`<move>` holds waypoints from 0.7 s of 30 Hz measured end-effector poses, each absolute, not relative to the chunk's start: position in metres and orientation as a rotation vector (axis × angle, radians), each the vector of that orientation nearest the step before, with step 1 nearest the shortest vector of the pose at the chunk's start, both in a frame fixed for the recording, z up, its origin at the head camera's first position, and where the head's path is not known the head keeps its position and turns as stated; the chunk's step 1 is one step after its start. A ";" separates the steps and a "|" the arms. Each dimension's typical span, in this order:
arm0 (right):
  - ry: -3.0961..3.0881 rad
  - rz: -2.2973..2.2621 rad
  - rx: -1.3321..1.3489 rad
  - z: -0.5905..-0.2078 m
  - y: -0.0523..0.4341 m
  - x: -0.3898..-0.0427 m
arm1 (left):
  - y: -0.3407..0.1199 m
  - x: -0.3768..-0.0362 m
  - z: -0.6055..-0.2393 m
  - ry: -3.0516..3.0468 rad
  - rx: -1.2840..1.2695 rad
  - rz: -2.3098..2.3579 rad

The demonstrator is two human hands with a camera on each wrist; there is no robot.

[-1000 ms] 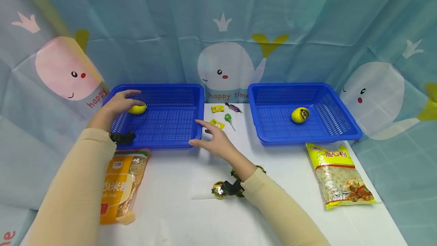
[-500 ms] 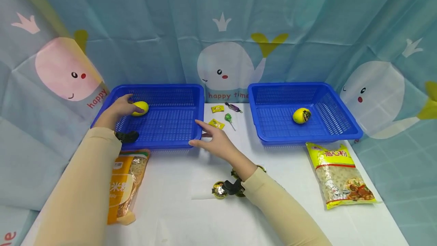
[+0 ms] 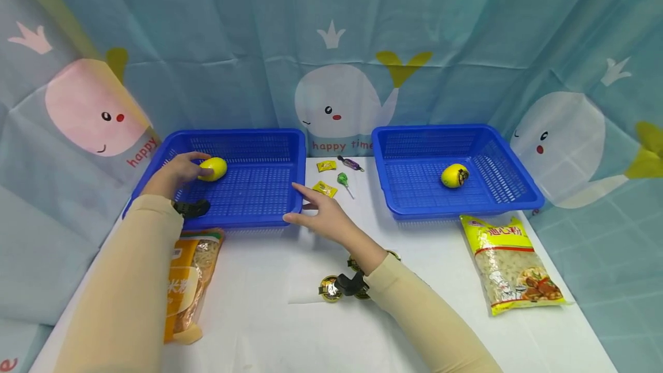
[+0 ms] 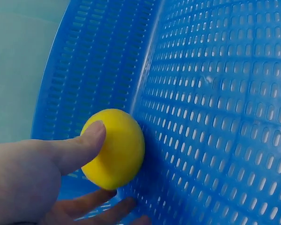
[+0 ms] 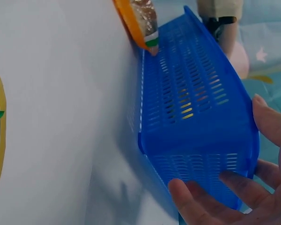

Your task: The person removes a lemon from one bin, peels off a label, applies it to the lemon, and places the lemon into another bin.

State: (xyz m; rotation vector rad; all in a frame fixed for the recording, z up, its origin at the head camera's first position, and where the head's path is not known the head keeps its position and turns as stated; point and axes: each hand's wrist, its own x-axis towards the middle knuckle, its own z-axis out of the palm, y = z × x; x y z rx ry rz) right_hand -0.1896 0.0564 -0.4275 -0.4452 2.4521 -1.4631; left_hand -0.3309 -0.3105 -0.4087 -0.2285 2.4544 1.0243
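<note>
In the left blue basket [image 3: 254, 223], my left hand [image 3: 178, 172] holds a yellow lemon [image 3: 217, 168] near the basket's left end. The left wrist view shows the thumb laid over the lemon [image 4: 119, 154] and the other fingers beneath it, close by the perforated wall [image 4: 98, 61]. My right hand [image 3: 323, 214] is at the same basket's front right corner. Its fingers are spread and fairly straight, the thumb at the rim and the fingertips along the basket's side [image 5: 196, 164]. A second lemon [image 3: 454, 175] with a dark label lies in the right blue basket [image 3: 466, 212].
Between the baskets lie a green lollipop [image 3: 343, 179], a purple-wrapped candy [image 3: 351, 163] and two yellow packets [image 3: 325, 189]. An orange food bag [image 3: 189, 286] and a yellow pasta bag [image 3: 513, 263] lie before the baskets. Several round gold-and-black items [image 3: 330, 289] sit beneath my right forearm.
My left hand has come down to the lemon and taken hold of it; the lemon has shifted slightly right. The right hand keeps its place at the basket corner.
</note>
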 end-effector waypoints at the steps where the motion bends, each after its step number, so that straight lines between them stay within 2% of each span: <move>1: 2.453 -1.457 -0.448 -0.428 0.056 -0.189 | -0.311 -0.331 -0.410 2.447 -0.224 1.023; 11: 2.450 -1.446 -0.472 -0.428 0.055 -0.188 | -0.310 -0.332 -0.417 2.436 -0.187 1.059; 21: 2.454 -1.436 -0.457 -0.426 0.056 -0.187 | -0.301 -0.319 -0.384 2.401 -0.157 1.096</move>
